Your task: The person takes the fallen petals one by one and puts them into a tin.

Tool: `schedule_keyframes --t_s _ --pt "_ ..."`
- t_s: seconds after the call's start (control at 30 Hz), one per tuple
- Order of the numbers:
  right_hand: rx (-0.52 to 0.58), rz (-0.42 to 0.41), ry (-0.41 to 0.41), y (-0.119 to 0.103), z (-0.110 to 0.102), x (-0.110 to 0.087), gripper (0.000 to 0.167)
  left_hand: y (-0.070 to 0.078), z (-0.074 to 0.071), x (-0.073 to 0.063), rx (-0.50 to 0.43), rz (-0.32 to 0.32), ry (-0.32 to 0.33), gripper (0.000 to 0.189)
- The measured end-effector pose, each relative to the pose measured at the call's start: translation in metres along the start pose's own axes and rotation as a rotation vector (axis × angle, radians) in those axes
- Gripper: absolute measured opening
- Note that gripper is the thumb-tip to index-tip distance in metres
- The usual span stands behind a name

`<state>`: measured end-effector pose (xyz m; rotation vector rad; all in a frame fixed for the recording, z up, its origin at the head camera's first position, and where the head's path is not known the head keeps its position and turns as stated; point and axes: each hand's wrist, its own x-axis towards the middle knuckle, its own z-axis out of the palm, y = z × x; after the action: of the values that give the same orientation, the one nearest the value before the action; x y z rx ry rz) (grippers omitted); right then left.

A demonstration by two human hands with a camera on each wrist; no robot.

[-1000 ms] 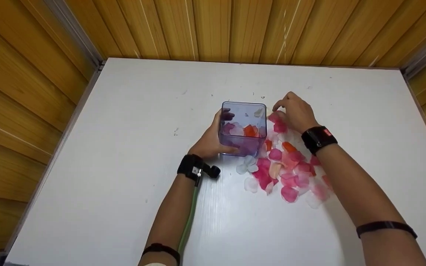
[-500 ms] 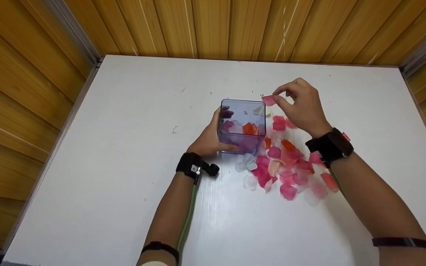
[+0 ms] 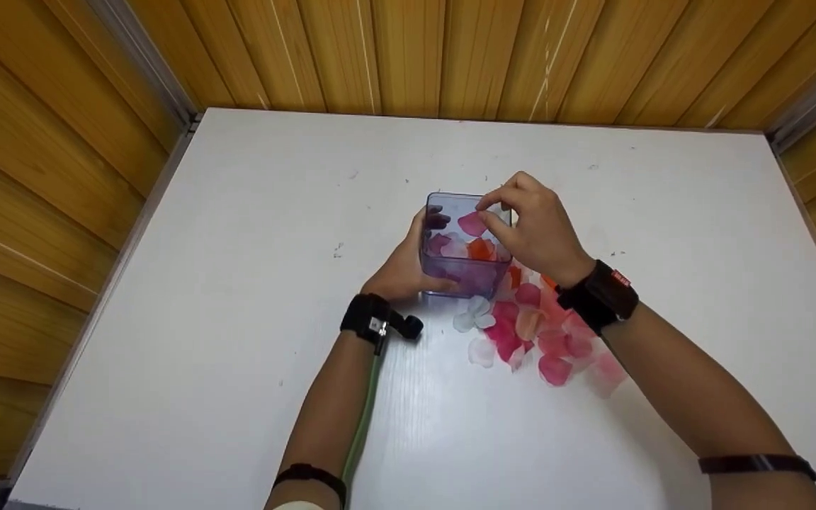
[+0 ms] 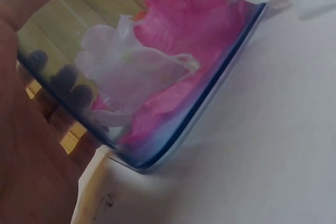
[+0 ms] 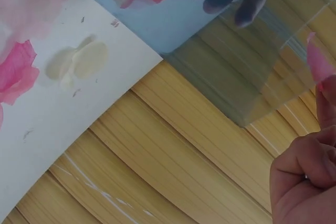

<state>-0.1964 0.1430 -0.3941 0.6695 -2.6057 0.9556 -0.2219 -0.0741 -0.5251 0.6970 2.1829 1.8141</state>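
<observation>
A clear bluish plastic box (image 3: 461, 273) stands on the table with pink, white and orange petals (image 3: 480, 249) inside. My left hand (image 3: 404, 265) grips its left side, thumb across the near wall and fingers behind, as the left wrist view also shows through the box wall (image 4: 184, 129). Over the box's mouth, my right hand (image 3: 539, 227) pinches a single pink petal (image 3: 472, 224) between thumb and forefinger. The right wrist view has that petal (image 5: 318, 61) at its right edge, with curled fingers (image 5: 302, 169) below it.
Loose pink, red, orange and white petals (image 3: 555, 370) lie scattered to the right of and in front of the box. A cream petal (image 5: 86, 61) rests on the white table (image 3: 238, 283) beyond it. Wood-look panels (image 3: 408, 57) rise behind the table's far edge.
My right hand has picked a pink petal from the table beside the box, lifted it, and moved left with it over the box's mouth. The left hand and box stay put.
</observation>
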Motion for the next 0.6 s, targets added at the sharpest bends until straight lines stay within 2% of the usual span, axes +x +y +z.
schedule_keyframes --t_s 0.2,0.37,0.5,0.6 --pt "0.035 0.04 -0.025 0.004 -0.004 0.002 0.014 0.002 0.0 0.002 -0.008 -0.006 -0.003 0.131" --pt "0.132 0.108 0.025 0.017 -0.013 0.008 0.013 0.003 0.001 0.005 -0.023 0.002 -0.007 0.131" --pt "0.154 0.217 0.075 0.039 -0.012 0.016 0.015 0.002 0.0 0.004 -0.023 0.017 -0.005 0.13" --pt "0.11 0.326 0.035 0.06 -0.006 0.018 0.019 0.001 0.0 0.001 -0.028 0.014 -0.007 0.131"
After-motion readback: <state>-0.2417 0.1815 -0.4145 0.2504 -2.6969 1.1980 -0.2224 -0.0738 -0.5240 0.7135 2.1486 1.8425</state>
